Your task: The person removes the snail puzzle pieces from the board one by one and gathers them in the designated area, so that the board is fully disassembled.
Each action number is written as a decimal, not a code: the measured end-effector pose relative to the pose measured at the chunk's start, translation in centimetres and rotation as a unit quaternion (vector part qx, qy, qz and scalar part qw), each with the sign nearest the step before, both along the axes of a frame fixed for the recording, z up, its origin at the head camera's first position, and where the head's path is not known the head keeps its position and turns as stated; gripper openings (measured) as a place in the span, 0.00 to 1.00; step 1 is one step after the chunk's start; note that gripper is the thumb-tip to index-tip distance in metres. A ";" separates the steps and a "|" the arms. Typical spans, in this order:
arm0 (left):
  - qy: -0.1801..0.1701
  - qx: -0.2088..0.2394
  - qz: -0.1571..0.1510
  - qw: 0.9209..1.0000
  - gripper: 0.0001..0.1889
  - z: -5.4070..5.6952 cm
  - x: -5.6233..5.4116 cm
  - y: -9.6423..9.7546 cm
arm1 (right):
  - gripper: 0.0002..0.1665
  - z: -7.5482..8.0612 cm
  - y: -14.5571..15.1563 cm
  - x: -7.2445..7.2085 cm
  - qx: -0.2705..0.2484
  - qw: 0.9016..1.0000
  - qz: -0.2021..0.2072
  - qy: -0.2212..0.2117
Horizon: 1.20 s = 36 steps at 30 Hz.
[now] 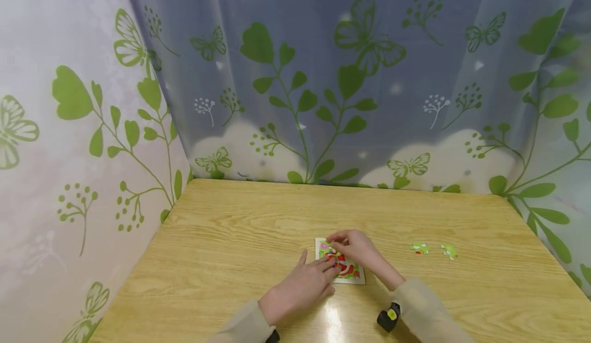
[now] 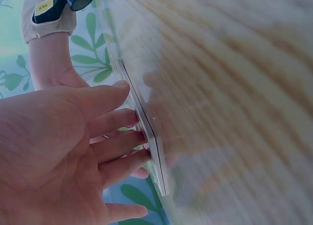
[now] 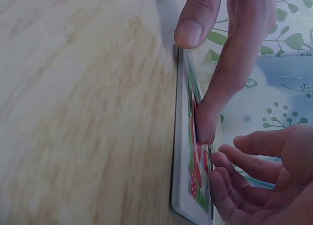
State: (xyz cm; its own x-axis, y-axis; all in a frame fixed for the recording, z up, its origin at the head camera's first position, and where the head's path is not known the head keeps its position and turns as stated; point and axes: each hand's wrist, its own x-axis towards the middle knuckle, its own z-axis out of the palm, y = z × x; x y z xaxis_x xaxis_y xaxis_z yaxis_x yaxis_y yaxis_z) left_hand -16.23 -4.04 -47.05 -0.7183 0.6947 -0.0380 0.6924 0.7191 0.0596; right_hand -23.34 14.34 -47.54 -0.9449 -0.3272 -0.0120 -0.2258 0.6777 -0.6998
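Note:
A small picture puzzle (image 1: 349, 271) in a white-edged frame lies flat on the table, its print red, green and pink. Across its left and middle part my left hand (image 1: 302, 283) reaches with straight, spread fingers, the fingertips on the picture. My right hand (image 1: 357, 246) bends over the upper right part, fingertips down at the surface and the thumb near the index finger. In the right wrist view the right fingers (image 3: 222, 186) touch the face of the puzzle, with no piece showing between them. The hands hide much of the picture.
Two loose green-and-white puzzle pieces (image 1: 420, 249) lie apart on the wooden table (image 1: 240, 220), right of the right hand. A leaf-and-butterfly printed curtain (image 1: 295, 76) stands behind the table's far edge. A black wrist camera (image 1: 388, 317) sits at the right cuff.

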 end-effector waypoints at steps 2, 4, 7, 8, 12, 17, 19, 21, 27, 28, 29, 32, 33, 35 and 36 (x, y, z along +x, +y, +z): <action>0.001 0.001 -0.001 1.000 0.27 0.0 0.0 0.0 | 0.12 0.1 -0.1 0.0 0.011 1.000 -0.007 0.003; 0.002 0.003 -0.003 1.000 0.27 0.0 0.0 -0.1 | 0.11 0.1 -0.1 0.0 0.023 1.000 -0.010 0.007; 0.001 0.006 -0.005 1.000 0.27 0.0 -0.1 -0.1 | 0.11 0.2 -0.1 0.0 0.037 0.999 -0.010 0.009; 0.001 0.006 -0.005 1.000 0.27 0.0 -0.1 -0.1 | 0.11 0.3 -0.1 0.0 0.040 0.999 -0.009 0.010; 0.002 0.005 -0.006 1.000 0.26 0.0 -0.2 0.0 | 0.09 0.2 -0.1 0.0 0.034 0.999 -0.004 0.017; 0.006 0.006 -0.008 1.000 0.27 0.1 -0.3 0.0 | 0.04 -0.2 0.1 -0.2 -0.004 1.000 -0.013 0.023; 0.005 0.007 -0.008 1.000 0.27 0.2 -0.2 0.0 | 0.03 -0.3 0.2 -0.3 -0.019 0.999 -0.013 0.025; 0.002 0.008 -0.007 1.000 0.27 0.2 -0.2 0.0 | 0.02 -0.3 0.3 -0.5 -0.029 0.999 -0.012 0.027; 0.003 0.003 -0.004 1.000 0.27 0.3 0.1 -0.1 | 0.06 0.1 0.7 -0.9 -0.101 0.995 -0.013 0.002; 0.004 0.000 -0.003 1.000 0.28 0.3 0.1 -0.1 | 0.07 0.2 0.8 -1.0 -0.118 0.993 -0.015 -0.004; 0.005 -0.003 -0.003 1.000 0.28 0.3 0.2 -0.1 | 0.08 0.3 1.0 -1.1 -0.134 0.991 -0.018 -0.011; 0.006 -0.011 -0.004 1.000 0.28 0.3 0.2 -0.1 | 0.10 0.7 1.6 -1.3 -0.170 0.985 -0.021 -0.022; 0.006 -0.011 -0.004 1.000 0.28 0.3 0.2 -0.1 | 0.10 0.8 1.8 -1.3 -0.177 0.984 -0.022 -0.026; 0.003 -0.009 -0.004 1.000 0.28 0.3 0.2 -0.1 | 0.11 0.9 2.2 -1.4 -0.182 0.983 -0.027 -0.030; 0.001 -0.008 -0.003 1.000 0.28 0.4 0.2 -0.1 | 0.12 1.0 2.4 -1.4 -0.183 0.982 -0.028 -0.031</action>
